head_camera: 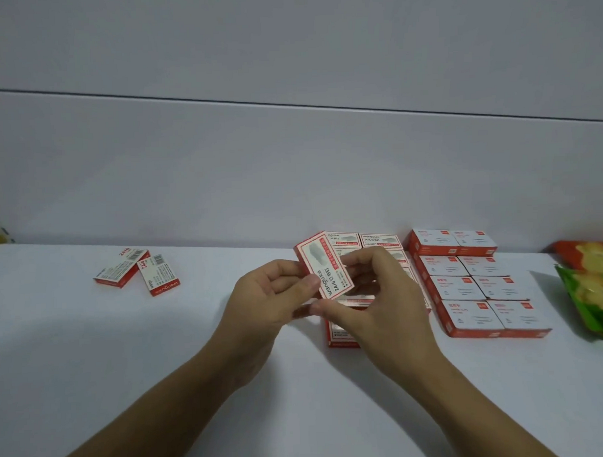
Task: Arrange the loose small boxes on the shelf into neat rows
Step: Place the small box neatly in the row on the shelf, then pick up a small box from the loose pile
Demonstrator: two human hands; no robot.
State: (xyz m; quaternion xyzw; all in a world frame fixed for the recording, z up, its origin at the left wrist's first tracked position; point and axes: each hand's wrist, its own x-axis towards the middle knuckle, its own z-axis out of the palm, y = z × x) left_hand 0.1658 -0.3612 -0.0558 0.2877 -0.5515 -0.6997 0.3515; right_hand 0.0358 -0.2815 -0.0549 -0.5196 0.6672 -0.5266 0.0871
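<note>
A small red-and-white staple box (323, 267) is held tilted above the white shelf (161, 353) at the middle. My left hand (272, 304) pinches its lower left edge and my right hand (374, 304) grips its right side. Under the hands lie rows of the same flat staple boxes (379, 241), partly hidden. Two loose boxes (120, 269) (158, 274) lie askew at the far left, touching each other.
To the right stand two neat rows of thicker red-and-white boxes (479, 283). Green and orange snack bags (592, 279) lie at the right edge. A white back panel (291, 177) closes the shelf behind.
</note>
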